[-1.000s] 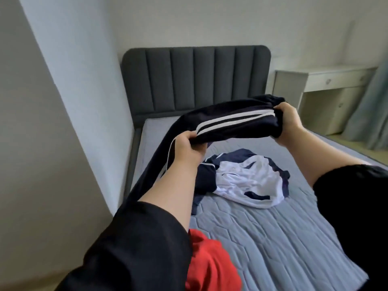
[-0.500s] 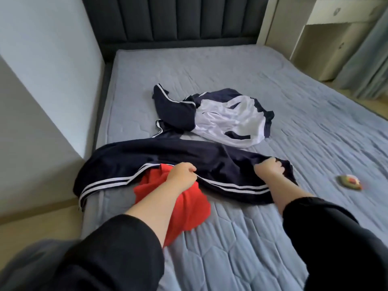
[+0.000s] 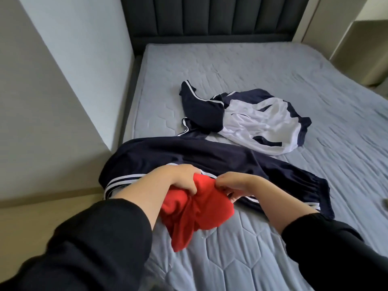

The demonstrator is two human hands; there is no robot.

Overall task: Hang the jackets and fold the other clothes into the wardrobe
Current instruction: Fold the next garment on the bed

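Both hands have left the navy trousers, where they sat half a second ago, and have come together on the red garment (image 3: 199, 211). From my end it reads as a bright, plain red piece of soft cloth, bunched into thick folds, its lower end trailing to a point toward me. It lies on the near part of the mattress (image 3: 252, 248), and its upper edge overlaps the striped hem of the trousers.

My left hand (image 3: 178, 179) has its fingers curled down into the top of the red cloth, gripping a fold. My right hand (image 3: 239, 183) pinches the same upper edge just beside it, thumb and fingers closed on the fabric.

Behind them the navy trousers (image 3: 199, 156) lie spread flat across the bed from left to right, with two white stripes along the near side and a gathered waistband at the right end; the left end hangs a little past the mattress edge. Farther up the bed, touching the trousers' far edge, a navy and white jacket (image 3: 258, 122) lies crumpled, its pale lining turned out.

Black sleeves (image 3: 94, 248) cover both forearms. The mattress is quilted grey-blue, with a dark padded headboard (image 3: 210, 15) at its far end, a pale wall (image 3: 73, 59) on the left and a light bedside unit (image 3: 361, 49) at the upper right.
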